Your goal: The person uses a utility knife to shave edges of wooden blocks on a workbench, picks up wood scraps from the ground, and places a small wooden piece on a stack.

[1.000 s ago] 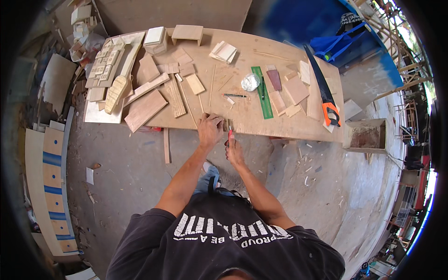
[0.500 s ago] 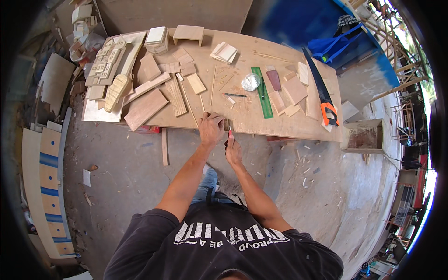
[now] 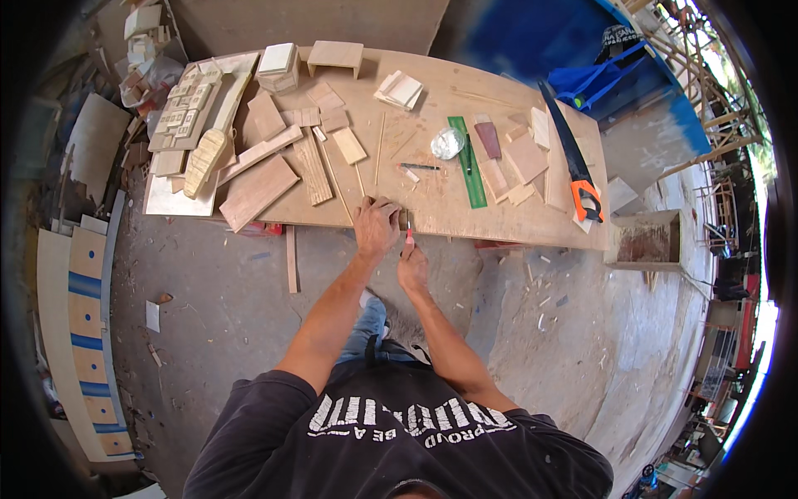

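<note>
My left hand point(image 3: 376, 226) is closed at the table's near edge, its fingers pressing on a small brownish wooden piece point(image 3: 404, 219) mostly hidden beneath them. Just to its right, my right hand point(image 3: 413, 269) is wrapped round a slim red-handled tool point(image 3: 409, 238). The metal end of that tool points away from me and meets or nearly meets the wooden piece; its exact tip is too small to make out. Beyond my left hand, a thin stick point(image 3: 360, 178) runs toward a pale wooden block point(image 3: 350, 144). A dark pencil-like tool point(image 3: 420, 167) lies farther off.
The wooden tabletop point(image 3: 449, 218) carries a green ruler point(image 3: 470, 170), a tub of white stuff point(image 3: 447, 144), an orange-handled saw point(image 3: 586, 200), a wooden board point(image 3: 258, 193) and a wooden house-like model point(image 3: 184, 112). An open box point(image 3: 648, 241) stands right of the table.
My right hand has shifted very slightly down and left with the red-handled tool. The left hand keeps its place on the wooden piece. The whole view has tilted a little.
</note>
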